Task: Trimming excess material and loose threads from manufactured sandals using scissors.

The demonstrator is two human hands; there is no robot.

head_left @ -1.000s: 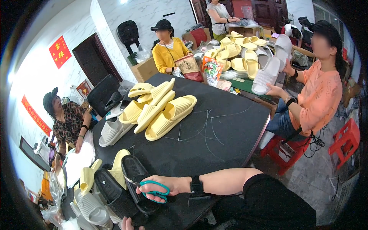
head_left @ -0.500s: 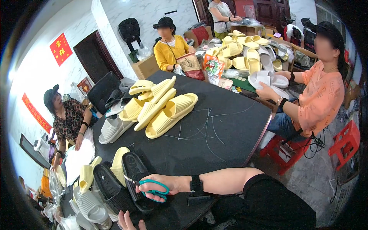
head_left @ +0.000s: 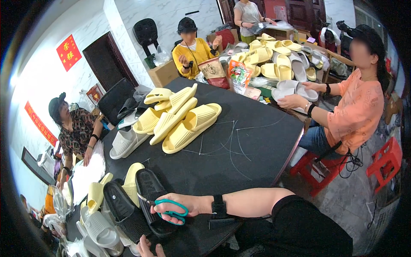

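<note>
My right hand [head_left: 180, 206] grips teal-handled scissors [head_left: 169, 208] whose blades point left over a black slide sandal [head_left: 150, 201] at the near edge of the black table [head_left: 239, 167]. A second black sandal [head_left: 122, 210] lies just left of it. Only the fingertips of my left hand [head_left: 147, 248] show at the bottom edge, close under the black sandals; whether they hold anything is hidden.
A heap of pale yellow sandals [head_left: 180, 120] and a grey sandal [head_left: 126, 143] sit mid-table, with loose threads beside them. More cream and grey sandals [head_left: 96, 214] pile at the near left. Several people sit around; red stools [head_left: 385, 160] stand at right.
My right hand and the scissors stay over the black sandal. The person in orange at right has lowered a pale sandal onto the far table. My left fingertips have crept into view.
</note>
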